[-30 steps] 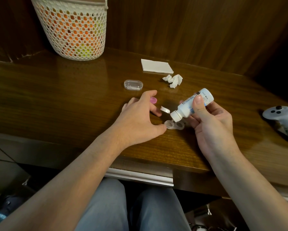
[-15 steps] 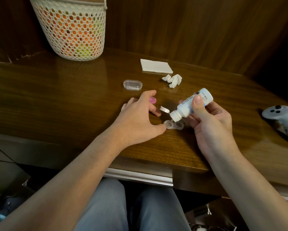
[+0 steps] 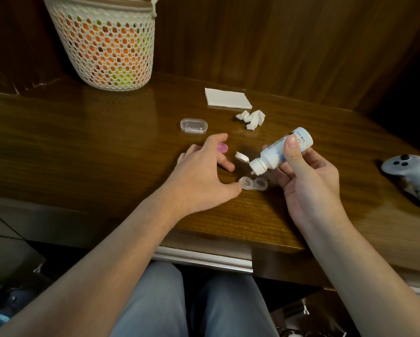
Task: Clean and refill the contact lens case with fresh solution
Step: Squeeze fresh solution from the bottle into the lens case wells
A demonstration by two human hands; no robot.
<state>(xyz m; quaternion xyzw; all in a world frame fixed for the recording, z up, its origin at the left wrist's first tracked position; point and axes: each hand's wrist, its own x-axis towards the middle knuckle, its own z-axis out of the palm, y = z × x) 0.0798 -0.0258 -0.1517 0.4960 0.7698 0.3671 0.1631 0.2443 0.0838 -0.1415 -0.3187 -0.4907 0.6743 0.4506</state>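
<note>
The clear lens case (image 3: 253, 184) sits open on the wooden desk (image 3: 82, 147), near the front edge. Left hand (image 3: 201, 176) has fingers spread, thumb tip touching the case's left well. Right hand (image 3: 311, 188) pinches the solution bottle (image 3: 280, 152) tilted nozzle-down just above the case, flip cap open. A pink cap (image 3: 222, 148) lies behind the left fingers.

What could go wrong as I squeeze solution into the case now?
1. The solution bottle in the right hand is tilted, its nozzle above the lens case rather than inside a well, so drops may land on the table.
2. Only the left hand thumb touches the light case; it could slide or tip.
3. The pink cap lies by the left fingers and could be knocked.
</note>
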